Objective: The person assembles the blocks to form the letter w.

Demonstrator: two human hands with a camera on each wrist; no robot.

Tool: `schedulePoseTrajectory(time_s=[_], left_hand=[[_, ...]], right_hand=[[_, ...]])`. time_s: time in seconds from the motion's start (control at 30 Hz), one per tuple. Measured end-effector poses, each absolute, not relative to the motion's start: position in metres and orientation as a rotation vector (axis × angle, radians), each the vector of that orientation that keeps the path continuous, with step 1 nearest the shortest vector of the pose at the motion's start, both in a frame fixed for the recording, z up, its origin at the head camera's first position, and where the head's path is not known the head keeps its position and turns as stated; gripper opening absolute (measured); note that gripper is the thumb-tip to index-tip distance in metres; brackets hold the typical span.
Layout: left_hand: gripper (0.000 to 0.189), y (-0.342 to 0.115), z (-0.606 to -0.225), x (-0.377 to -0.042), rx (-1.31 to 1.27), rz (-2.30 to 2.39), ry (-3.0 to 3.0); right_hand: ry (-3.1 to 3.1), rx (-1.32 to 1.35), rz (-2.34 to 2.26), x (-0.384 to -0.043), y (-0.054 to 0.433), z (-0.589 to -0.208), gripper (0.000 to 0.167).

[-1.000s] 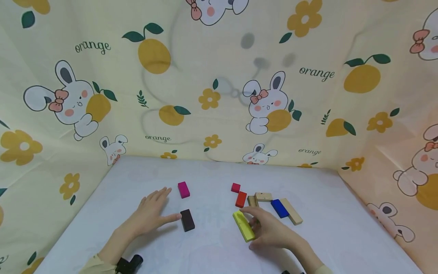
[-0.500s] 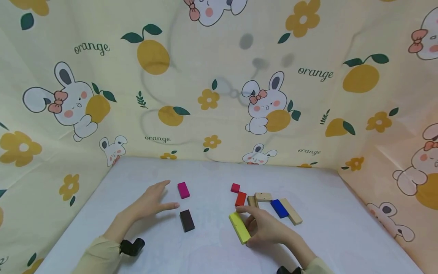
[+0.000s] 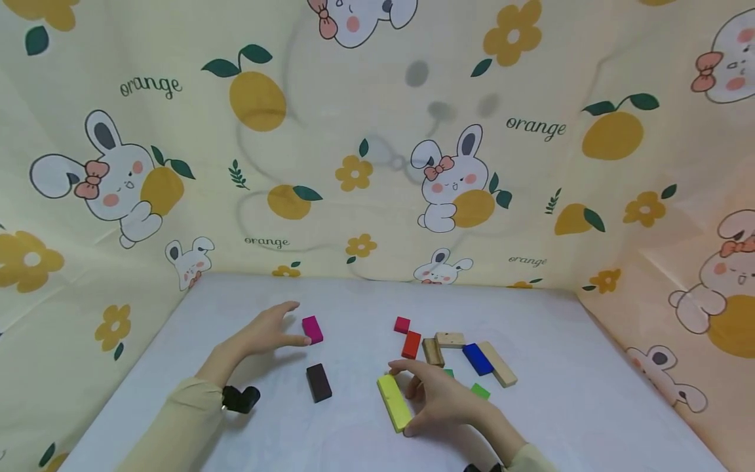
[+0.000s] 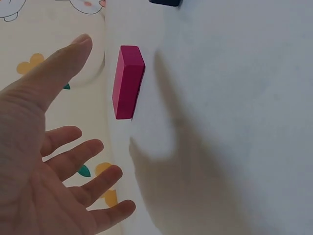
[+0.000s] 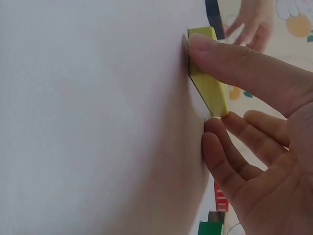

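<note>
My right hand (image 3: 441,397) pinches a long yellow wooden block (image 3: 394,404) by its two ends, low over the white table. In the right wrist view, the thumb lies on the near end of the yellow block (image 5: 209,83) and a fingertip meets the far end. The left hand (image 3: 263,333) is spread beside a magenta block (image 3: 312,330), thumb and fingers apart with nothing between them. In the left wrist view, the magenta block (image 4: 128,83) stands just beyond the thumb. Nearer the person lies a dark brown block (image 3: 319,383), between the two hands.
Behind the right hand lie a red cube (image 3: 402,324), a red-orange block (image 3: 411,344), plain wooden blocks (image 3: 450,339) and a blue block (image 3: 478,359). A green block (image 3: 480,391) shows beside the right wrist. A patterned cloth (image 3: 377,216) borders the table's back.
My right hand has slid left with the yellow block, uncovering green blocks behind it. The left hand has moved from near the dark brown block to the magenta block.
</note>
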State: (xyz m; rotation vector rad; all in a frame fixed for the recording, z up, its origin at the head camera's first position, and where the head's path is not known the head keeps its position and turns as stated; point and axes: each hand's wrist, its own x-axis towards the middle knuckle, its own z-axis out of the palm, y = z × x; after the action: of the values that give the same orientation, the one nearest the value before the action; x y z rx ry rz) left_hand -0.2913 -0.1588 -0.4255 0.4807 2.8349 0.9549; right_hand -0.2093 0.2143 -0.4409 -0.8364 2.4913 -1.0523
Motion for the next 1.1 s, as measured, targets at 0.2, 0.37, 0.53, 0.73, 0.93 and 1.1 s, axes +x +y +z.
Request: schedulePoseTrajectory(time_s=[0.2,0.37,0.53,0.73,0.93,1.1], left_hand=[[0.091,-0.155,-0.43,-0.3,0.507,1.032,2.793],[0.091,-0.151,-0.436,-0.302,0.475,1.07,2.767],[0.089,-0.147,-0.441,-0.303,0.432,1.056,2.789],[0.087,-0.141,-0.444,-0.305,0.35,1.008,2.826],[0.088,-0.139,-0.446,-0.305,0.323,0.974,2.859],[0.087,-0.137,-0.445,-0.304,0.323,0.982,2.874]], right_hand=[[2.498,-0.858,-1.033,-0.208,0.21,-0.442,0.094],[2.497,-0.823,-1.022,-0.209,0.207,-0.442,0.094],[2.491,-0.805,-1.02,-0.209,0.206,-0.442,0.095],[2.489,-0.807,-1.026,-0.209,0.206,-0.442,0.095],[2.493,-0.786,-1.017,-0.209,0.206,-0.442,0.095],[2.498,-0.797,-1.012,-0.208,0.205,-0.442,0.095]])
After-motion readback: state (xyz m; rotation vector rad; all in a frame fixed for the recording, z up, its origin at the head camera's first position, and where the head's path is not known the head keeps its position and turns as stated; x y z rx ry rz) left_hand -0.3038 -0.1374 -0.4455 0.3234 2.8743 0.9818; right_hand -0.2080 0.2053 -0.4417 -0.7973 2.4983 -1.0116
